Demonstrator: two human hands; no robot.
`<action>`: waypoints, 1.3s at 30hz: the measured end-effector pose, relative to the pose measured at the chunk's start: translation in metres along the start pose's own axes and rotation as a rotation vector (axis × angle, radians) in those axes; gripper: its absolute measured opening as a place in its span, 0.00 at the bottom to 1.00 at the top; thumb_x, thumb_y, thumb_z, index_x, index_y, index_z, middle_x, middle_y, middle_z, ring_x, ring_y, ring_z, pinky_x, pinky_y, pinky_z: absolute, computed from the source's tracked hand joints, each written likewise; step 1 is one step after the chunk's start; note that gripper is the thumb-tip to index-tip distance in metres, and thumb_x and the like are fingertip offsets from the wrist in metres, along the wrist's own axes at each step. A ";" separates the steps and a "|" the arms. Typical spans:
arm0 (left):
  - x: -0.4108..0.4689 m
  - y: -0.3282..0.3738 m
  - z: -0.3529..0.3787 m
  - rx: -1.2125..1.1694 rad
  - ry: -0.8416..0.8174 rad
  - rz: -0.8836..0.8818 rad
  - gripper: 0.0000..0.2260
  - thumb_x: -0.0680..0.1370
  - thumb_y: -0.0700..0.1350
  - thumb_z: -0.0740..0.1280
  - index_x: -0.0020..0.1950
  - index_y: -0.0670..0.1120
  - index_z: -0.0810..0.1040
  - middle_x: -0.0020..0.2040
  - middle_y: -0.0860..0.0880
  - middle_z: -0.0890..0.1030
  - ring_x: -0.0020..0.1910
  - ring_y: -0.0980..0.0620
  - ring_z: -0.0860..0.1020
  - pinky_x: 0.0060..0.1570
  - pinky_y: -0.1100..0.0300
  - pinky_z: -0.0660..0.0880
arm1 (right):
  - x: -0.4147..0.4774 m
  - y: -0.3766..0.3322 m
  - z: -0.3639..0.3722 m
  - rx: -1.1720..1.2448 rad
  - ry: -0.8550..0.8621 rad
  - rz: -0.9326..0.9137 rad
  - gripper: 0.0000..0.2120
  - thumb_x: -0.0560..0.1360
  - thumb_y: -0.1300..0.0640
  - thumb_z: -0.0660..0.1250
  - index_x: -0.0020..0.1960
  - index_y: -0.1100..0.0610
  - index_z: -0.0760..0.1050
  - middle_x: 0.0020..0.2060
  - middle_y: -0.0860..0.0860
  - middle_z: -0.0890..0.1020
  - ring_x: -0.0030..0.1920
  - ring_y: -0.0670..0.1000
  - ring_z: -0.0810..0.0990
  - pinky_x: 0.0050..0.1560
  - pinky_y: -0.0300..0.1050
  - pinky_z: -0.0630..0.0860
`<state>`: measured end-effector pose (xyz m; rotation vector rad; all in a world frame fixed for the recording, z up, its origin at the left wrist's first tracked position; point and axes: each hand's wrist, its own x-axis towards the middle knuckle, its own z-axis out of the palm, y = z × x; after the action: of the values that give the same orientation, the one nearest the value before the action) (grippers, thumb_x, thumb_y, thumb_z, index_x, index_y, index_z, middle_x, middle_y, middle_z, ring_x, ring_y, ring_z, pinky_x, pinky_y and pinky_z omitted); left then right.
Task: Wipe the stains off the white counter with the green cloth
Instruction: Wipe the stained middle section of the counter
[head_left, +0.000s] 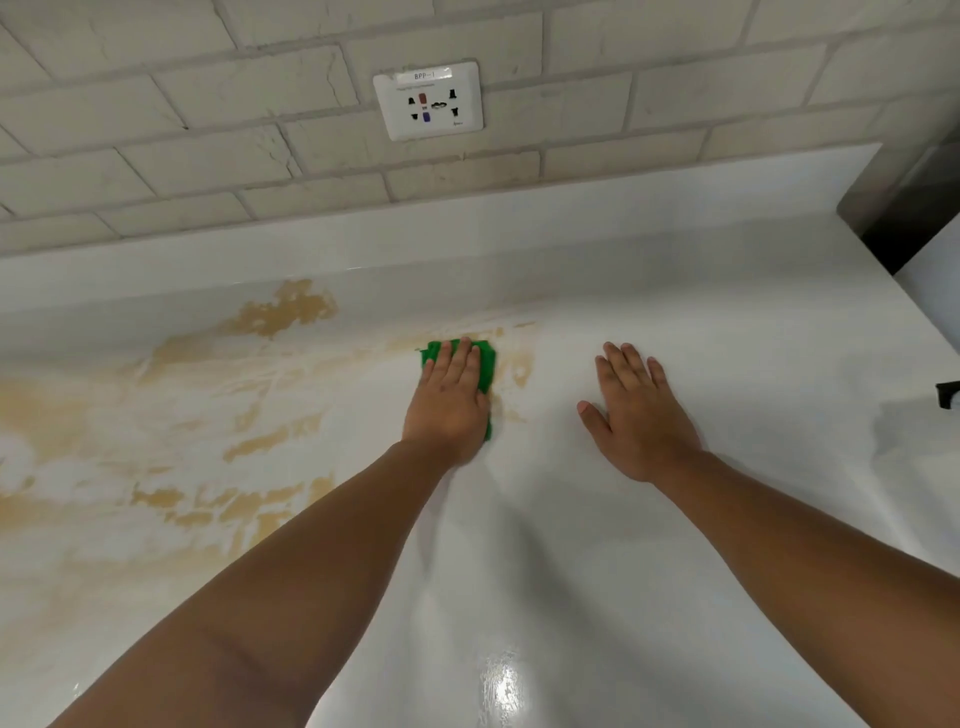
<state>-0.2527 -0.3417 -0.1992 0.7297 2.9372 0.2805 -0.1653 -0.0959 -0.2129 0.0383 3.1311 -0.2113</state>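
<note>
Both hands lie flat on the white counter (597, 545): the left hand (449, 402) presses the green cloth (485, 364) down with straight fingers held close together, near the back edge. Just beside it, the right hand (641, 415) rests palm-down, fingers slightly spread. Tan stains (171, 452) cover the counter left of the cloth.

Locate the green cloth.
Head view, centre: the green cloth lies on the white counter under the left hand, at the right end of the stains, below the wall socket.
</note>
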 end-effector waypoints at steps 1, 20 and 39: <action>0.001 0.008 0.002 -0.002 -0.012 0.041 0.27 0.82 0.48 0.49 0.80 0.44 0.47 0.81 0.47 0.46 0.79 0.48 0.42 0.77 0.51 0.42 | 0.000 0.000 -0.001 0.006 0.000 -0.003 0.37 0.79 0.39 0.39 0.78 0.63 0.54 0.79 0.58 0.54 0.79 0.57 0.48 0.78 0.57 0.47; -0.092 -0.039 0.000 -0.059 0.000 0.305 0.27 0.80 0.48 0.49 0.79 0.46 0.54 0.80 0.49 0.53 0.79 0.52 0.47 0.78 0.53 0.46 | -0.005 0.002 -0.005 0.095 -0.009 -0.026 0.37 0.77 0.43 0.38 0.78 0.63 0.55 0.79 0.58 0.54 0.79 0.56 0.48 0.78 0.55 0.46; -0.022 0.094 0.018 0.014 -0.072 0.309 0.28 0.81 0.49 0.49 0.80 0.45 0.50 0.80 0.47 0.50 0.79 0.48 0.44 0.77 0.51 0.42 | -0.061 0.026 -0.007 0.056 0.001 -0.025 0.35 0.76 0.45 0.42 0.77 0.63 0.58 0.78 0.59 0.55 0.79 0.58 0.50 0.78 0.58 0.47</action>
<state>-0.1886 -0.2678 -0.1969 1.1709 2.7543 0.2510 -0.1037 -0.0706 -0.2089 -0.0003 3.1278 -0.2992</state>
